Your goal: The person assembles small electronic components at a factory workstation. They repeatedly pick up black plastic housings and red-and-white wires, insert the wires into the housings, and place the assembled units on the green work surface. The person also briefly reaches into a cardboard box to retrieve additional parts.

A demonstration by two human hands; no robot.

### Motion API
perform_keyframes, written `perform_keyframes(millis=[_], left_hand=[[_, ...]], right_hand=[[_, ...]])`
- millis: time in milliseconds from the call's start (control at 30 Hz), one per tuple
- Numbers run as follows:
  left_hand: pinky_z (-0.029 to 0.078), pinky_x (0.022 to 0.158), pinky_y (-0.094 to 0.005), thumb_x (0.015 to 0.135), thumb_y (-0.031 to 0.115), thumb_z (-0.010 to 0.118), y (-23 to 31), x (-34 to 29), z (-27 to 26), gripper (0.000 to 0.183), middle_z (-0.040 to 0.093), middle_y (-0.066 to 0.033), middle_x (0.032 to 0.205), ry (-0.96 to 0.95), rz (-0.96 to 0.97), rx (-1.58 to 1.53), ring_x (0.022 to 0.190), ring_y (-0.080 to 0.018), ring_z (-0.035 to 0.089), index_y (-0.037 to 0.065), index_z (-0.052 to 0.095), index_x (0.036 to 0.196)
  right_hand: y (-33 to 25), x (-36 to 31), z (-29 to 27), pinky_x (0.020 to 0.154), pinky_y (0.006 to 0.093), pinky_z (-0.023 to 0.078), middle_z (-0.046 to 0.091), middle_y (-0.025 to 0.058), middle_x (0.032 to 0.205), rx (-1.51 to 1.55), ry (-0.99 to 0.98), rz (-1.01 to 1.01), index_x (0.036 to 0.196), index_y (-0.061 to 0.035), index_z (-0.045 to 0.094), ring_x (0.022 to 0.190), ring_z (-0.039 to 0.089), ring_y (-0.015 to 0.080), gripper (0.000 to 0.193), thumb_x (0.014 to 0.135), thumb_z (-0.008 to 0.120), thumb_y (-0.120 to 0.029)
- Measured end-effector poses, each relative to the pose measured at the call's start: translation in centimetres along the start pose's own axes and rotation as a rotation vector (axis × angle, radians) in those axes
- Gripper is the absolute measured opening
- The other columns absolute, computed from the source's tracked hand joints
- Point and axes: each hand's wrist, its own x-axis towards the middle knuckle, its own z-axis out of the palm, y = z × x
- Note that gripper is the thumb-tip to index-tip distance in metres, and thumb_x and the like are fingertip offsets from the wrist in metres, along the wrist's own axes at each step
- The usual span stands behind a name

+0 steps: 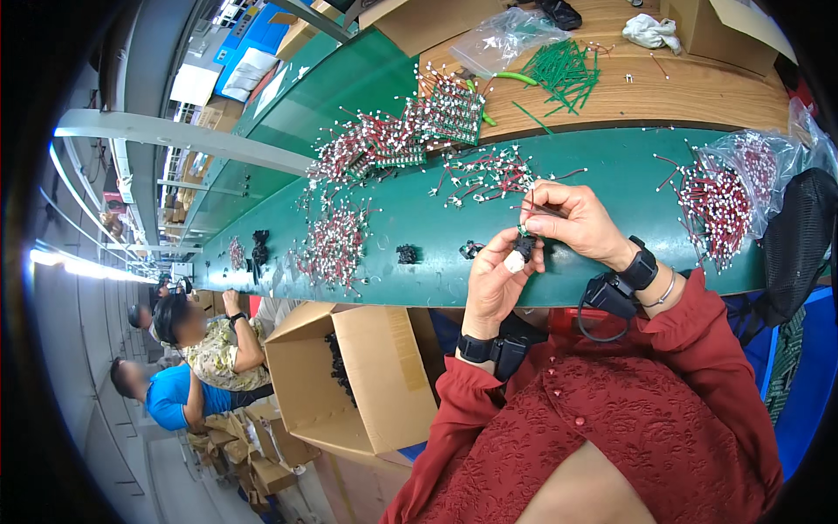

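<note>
Above the green bench (419, 271), left hand (495, 284) should steady the pinched black connector (524, 247) while right hand (576, 223), fingers clamped on the wire (543, 208), feeds it straight.

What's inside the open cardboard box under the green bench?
Small black parts show along the inner left wall of the cardboard box. Its flap and walls hide the rest.

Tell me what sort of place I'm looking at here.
Most likely a factory assembly line for small electrical parts. A long green bench carries heaps of red wires, the hands hold a small black part with a wire, and other workers sit alongside.
</note>
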Motion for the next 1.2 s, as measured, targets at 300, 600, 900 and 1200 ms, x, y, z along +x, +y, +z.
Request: perform_keyframes(millis=[300,600,900,1200], left_hand=[[0.047,0.078,-0.0345,0.081,0.016,0.064,1.1,-0.3,-0.3,0.044,0.055,-0.0132,0.105,-0.013,-0.010,0.113,0.091,-0.0220,0.055,0.002,0.049,0.120],[0.046,0.075,-0.0348,0.082,0.020,0.060,1.3,-0.3,0.0,0.044,0.055,-0.0119,0.103,-0.026,-0.058,0.122,0.085,-0.0230,0.054,0.001,0.050,0.120],[0.046,0.073,-0.0347,0.081,0.020,0.059,1.4,-0.3,0.1,0.043,0.055,-0.0155,0.099,-0.027,-0.077,0.080,0.083,-0.0239,0.055,0.001,0.051,0.118],[0.047,0.073,-0.0343,0.080,0.020,0.059,1.6,-0.2,0.0,0.041,0.056,-0.0147,0.095,-0.004,-0.091,0.119,0.081,-0.0229,0.056,-0.002,0.051,0.114]], right_hand=[[0.2,0.2,0.0,0.058,0.0239,0.050,0.050,0.0056,0.089,-0.012,-0.128,-0.123,0.089,0.0044,0.054,0.067,0.059,0.0121,0.007,0.086,0.056,-0.001],[0.2,0.1,0.2,0.055,0.0254,0.053,0.048,0.0063,0.090,-0.069,-0.188,-0.139,0.090,0.0060,0.052,0.063,0.062,0.0150,0.007,0.087,0.054,0.000],[-0.1,0.1,0.1,0.068,0.0248,0.046,0.052,0.0049,0.088,-0.210,-0.145,-0.153,0.088,0.0031,0.056,0.077,0.055,0.0112,0.008,0.084,0.059,-0.003],[-0.3,-0.2,0.3,0.070,0.0241,0.043,0.054,0.0046,0.086,-0.341,-0.090,-0.187,0.087,0.0024,0.058,0.078,0.051,0.0103,0.009,0.082,0.061,-0.004]])
